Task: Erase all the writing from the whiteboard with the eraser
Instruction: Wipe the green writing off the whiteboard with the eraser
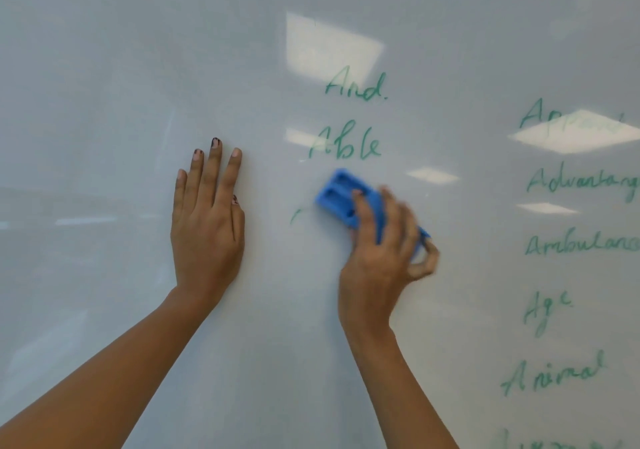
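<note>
A whiteboard [104, 67] fills the view, with green handwriting on it. My right hand [384, 258] grips a blue eraser [341, 194] and holds it against the board just below the word "Able" [346, 145]. The hand and eraser are blurred. A short green stroke [296, 215] lies left of the eraser. "And." [356, 86] stands above "Able". A column of green words [575, 244] runs down the right side. My left hand [207, 220] rests flat on the board, fingers straight, left of the eraser.
Ceiling lights reflect on the board as bright patches [332, 46]. The board's left half carries no writing. No board edge or tray is in view.
</note>
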